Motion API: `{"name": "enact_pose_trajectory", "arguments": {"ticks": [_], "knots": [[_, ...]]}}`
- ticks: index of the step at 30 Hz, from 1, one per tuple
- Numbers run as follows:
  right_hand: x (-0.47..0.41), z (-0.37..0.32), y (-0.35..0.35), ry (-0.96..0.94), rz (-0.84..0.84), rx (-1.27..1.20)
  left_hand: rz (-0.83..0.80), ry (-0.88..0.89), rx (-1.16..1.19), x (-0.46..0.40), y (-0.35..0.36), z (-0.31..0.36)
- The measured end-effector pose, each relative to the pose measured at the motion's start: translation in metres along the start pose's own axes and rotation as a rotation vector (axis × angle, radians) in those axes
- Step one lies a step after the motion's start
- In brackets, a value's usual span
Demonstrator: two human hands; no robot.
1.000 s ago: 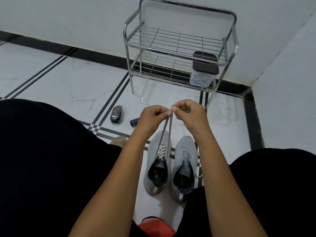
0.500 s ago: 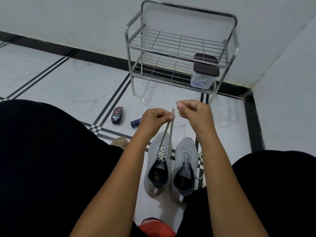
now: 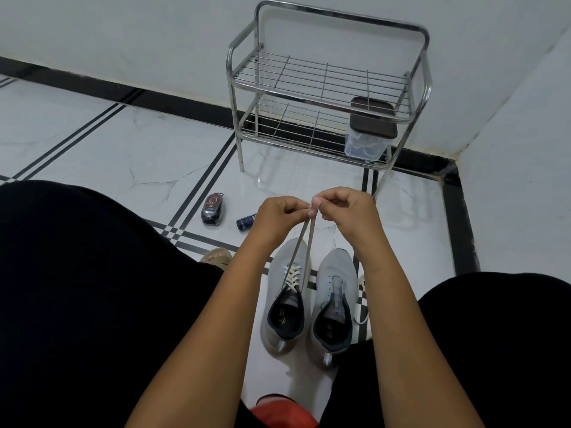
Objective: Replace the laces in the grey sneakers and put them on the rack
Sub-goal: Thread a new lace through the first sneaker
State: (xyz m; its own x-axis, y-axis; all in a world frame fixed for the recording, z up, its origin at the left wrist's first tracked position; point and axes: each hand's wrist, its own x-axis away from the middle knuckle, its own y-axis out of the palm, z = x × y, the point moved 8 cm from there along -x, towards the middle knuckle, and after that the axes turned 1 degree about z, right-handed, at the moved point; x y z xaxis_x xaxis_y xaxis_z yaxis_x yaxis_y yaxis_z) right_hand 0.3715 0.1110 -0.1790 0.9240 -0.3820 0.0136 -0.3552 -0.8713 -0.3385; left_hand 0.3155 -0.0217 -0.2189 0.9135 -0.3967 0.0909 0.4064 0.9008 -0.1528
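Two grey sneakers stand side by side on the floor between my knees. The left sneaker (image 3: 282, 307) has a cream lace (image 3: 293, 274) crossed through its eyelets, and the lace's two ends run up taut to my hands. My left hand (image 3: 279, 213) and my right hand (image 3: 347, 208) meet above the shoe, each pinching a lace end at the fingertips. The right sneaker (image 3: 335, 304) has no lace in it. A loose white lace (image 3: 362, 304) lies on the floor just right of it. The steel two-shelf rack (image 3: 327, 97) stands by the wall ahead.
A clear box with a brown lid (image 3: 369, 134) sits on the rack's lower shelf at the right. A black shoe-polish sponge (image 3: 212, 209) and a small dark blue bottle (image 3: 245, 222) lie on the tiles to the left. Walls close the corner at the right.
Half a second ago my right hand was apart from the lace ends held by my left hand. Now my right hand has come back and pinches one end again.
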Motion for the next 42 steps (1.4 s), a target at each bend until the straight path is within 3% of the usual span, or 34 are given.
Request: {"name": "enact_pose_trajectory", "arguments": {"ticks": [8, 14, 20, 24, 27, 29, 31, 34, 37, 40, 42], "knots": [[-0.002, 0.006, -0.022, 0.059, 0.141, -0.188, 0.025, -0.001, 0.01, -0.001, -0.002, -0.003], [0.006, 0.043, 0.018, 0.204, -0.3, 0.084, 0.056, -0.009, 0.04, -0.003, -0.003, -0.004], [0.005, 0.079, 0.025, 0.269, 0.066, -0.11, 0.261, 0.026, -0.073, -0.008, -0.022, -0.008], [0.013, 0.079, 0.065, 0.304, -0.232, -0.09, 0.192, 0.066, -0.163, -0.011, -0.009, -0.004], [0.012, 0.08, 0.074, 0.269, -0.242, -0.044, 0.204, 0.11, -0.205, -0.009, -0.004, -0.004], [0.008, 0.091, 0.064, 0.315, -0.149, -0.078, 0.336, 0.012, -0.09, -0.011, -0.02, -0.022], [0.005, 0.106, 0.055, 0.394, -0.102, -0.18, 0.379, -0.277, 0.125, -0.014, -0.029, -0.067], [0.002, 0.116, 0.052, 0.463, -0.104, -0.313, 0.121, -0.567, 0.252, 0.002, 0.004, -0.128], [-0.002, 0.114, 0.055, 0.456, -0.158, -0.33, -0.053, -0.589, 0.253, 0.017, 0.036, -0.145], [-0.006, 0.111, 0.052, 0.399, -0.31, -0.149, 0.08, -0.592, 0.288, 0.009, 0.023, -0.144], [-0.012, 0.115, 0.051, 0.307, -0.361, 0.201, 0.133, -0.57, 0.259, 0.002, 0.01, -0.144]]}}
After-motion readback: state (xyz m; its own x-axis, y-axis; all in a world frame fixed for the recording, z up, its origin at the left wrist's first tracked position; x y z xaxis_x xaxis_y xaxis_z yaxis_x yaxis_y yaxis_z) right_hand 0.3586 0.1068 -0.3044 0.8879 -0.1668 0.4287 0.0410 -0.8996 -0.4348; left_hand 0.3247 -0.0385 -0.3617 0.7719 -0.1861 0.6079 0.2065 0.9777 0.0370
